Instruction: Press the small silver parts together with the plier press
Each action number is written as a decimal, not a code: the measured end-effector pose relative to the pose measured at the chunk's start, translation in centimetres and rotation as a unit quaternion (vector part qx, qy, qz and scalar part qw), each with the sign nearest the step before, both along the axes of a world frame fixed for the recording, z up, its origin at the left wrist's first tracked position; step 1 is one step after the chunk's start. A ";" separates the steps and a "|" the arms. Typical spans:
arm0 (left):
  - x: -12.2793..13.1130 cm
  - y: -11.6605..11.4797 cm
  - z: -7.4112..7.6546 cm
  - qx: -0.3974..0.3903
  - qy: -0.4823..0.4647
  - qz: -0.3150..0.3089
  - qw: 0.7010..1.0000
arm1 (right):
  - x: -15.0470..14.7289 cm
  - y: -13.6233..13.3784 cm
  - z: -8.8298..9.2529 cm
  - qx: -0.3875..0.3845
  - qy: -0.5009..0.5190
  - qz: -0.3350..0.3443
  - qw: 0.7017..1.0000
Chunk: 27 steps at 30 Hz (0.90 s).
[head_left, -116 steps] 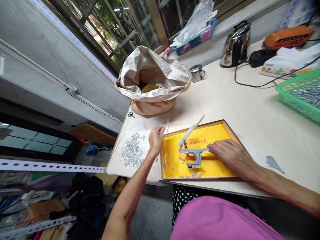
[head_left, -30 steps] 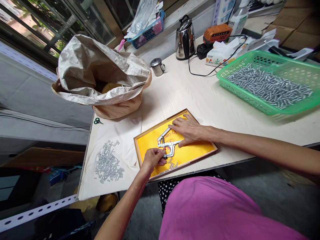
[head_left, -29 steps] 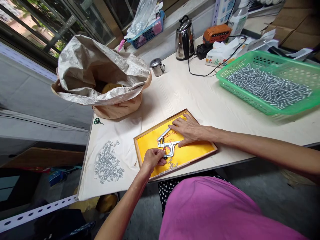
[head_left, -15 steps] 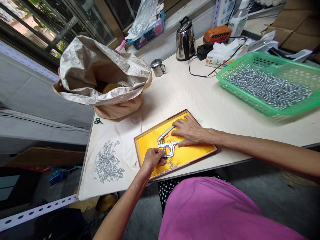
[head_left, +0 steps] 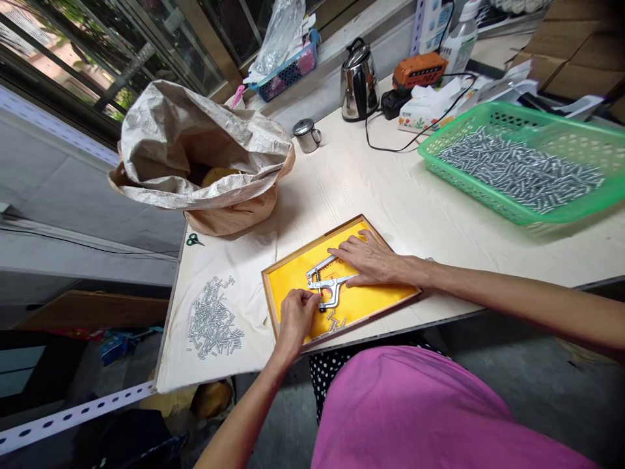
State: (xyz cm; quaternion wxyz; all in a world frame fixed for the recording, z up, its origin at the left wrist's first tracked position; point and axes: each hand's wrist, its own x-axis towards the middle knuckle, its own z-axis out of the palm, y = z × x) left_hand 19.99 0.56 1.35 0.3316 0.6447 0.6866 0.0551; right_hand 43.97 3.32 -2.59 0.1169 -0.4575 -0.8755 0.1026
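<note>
A silver pair of snap-fastener pliers (head_left: 334, 284) lies in a shallow wooden-rimmed tray (head_left: 288, 259) with a bright yellow bottom. My right hand (head_left: 368, 259) is laid across its two handles, thumb on the lower one and fingers over the upper one. At the jaw end, my left hand (head_left: 299, 314) pinches thumb and forefinger together by a small red spot; whatever is between the fingertips is too small to make out. Several short metal pins (head_left: 334, 322) rest in the tray near its front rim. Left of the tray, a pile of similar pins (head_left: 213, 320) lies on a pale cloth (head_left: 256, 260).
A green basket (head_left: 517, 212) full of metal pins stands at the right. Behind are an open woven sack (head_left: 234, 218), green-handled scissors (head_left: 194, 240), a lidded steel cup (head_left: 306, 137), a kettle (head_left: 359, 81), an orange battery (head_left: 420, 70) and a tissue pack (head_left: 424, 111).
The fingers of my right hand have moved down and left, and the plier handles are closer together. My left fingertips have shifted slightly up and left at the jaw.
</note>
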 end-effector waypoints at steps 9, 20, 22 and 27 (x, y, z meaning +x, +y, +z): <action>3.2 1.8 -0.2 0.215 0.060 -0.303 0.927 | -2.1 -2.1 2.1 0.065 0.006 -0.009 0.998; 3.3 2.5 -0.1 0.165 0.147 -0.334 0.916 | -2.7 -2.1 0.5 0.037 -0.048 -0.021 0.998; 3.4 2.4 0.0 0.150 0.154 -0.324 0.921 | -2.9 -1.9 0.1 0.036 -0.054 0.009 0.998; 3.9 2.3 0.2 0.118 0.177 -0.319 0.923 | -3.1 -1.7 -1.6 0.041 -0.054 0.016 0.998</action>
